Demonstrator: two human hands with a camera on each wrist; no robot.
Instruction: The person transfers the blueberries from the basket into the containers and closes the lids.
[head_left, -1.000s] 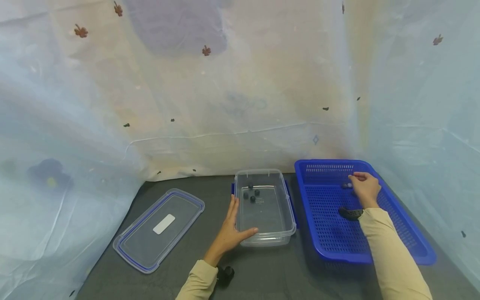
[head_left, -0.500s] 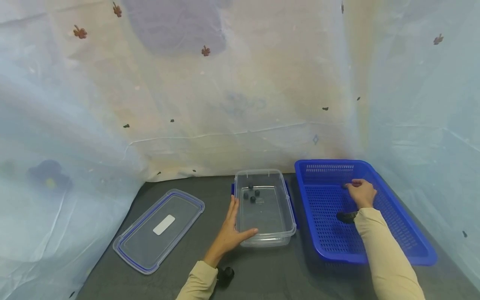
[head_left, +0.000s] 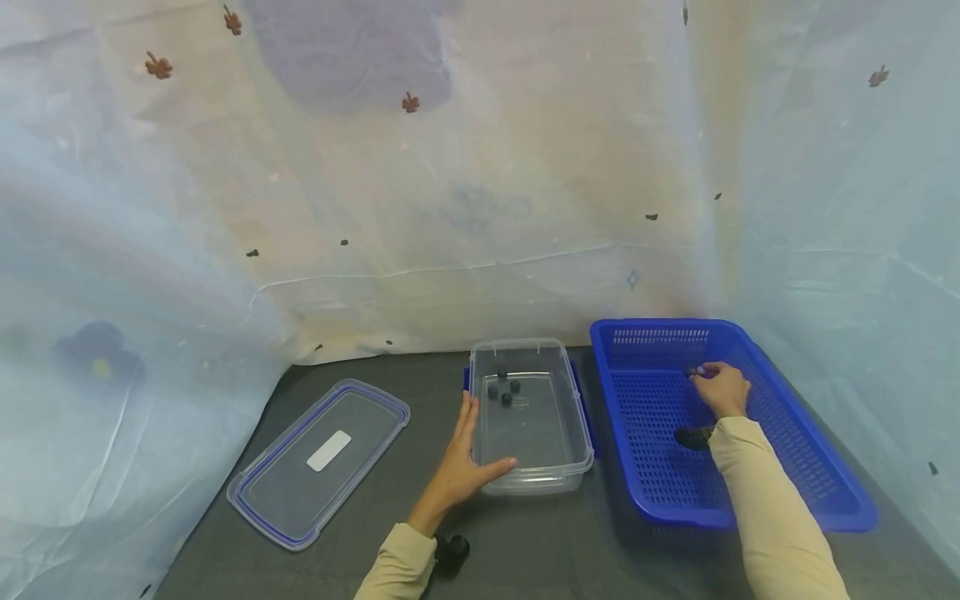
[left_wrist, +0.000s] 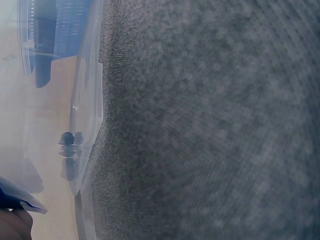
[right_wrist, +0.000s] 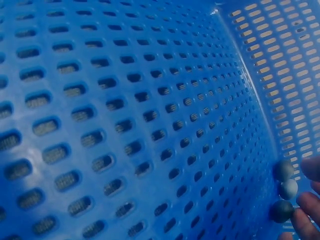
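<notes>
My left hand [head_left: 457,471] spreads its fingers along the left side of a clear plastic container [head_left: 536,446], thumb over the front rim. Several dark blueberries [head_left: 507,399] lie inside toward the back. In the left wrist view, a finger [left_wrist: 17,224] shows beside a blue latch [left_wrist: 10,197]. My right hand [head_left: 722,389] reaches down into the blue plastic basket [head_left: 652,500] at the right, fingers bent. In the right wrist view, three blueberries [right_wrist: 283,211] sit by the slotted wall, right at its fingertips [right_wrist: 305,222]; I cannot tell whether one is pinched.
A clear lid [head_left: 281,483] with a blue seal and a white label [head_left: 328,451] lies on the dark cloth [head_left: 570,558] at the left. Patterned plastic sheeting [head_left: 480,208] hangs behind and along both sides, close to the basket's right rim.
My right hand has come down and slightly left in the basket, its fingertips now at the blueberries. My left hand and the container have stayed put.
</notes>
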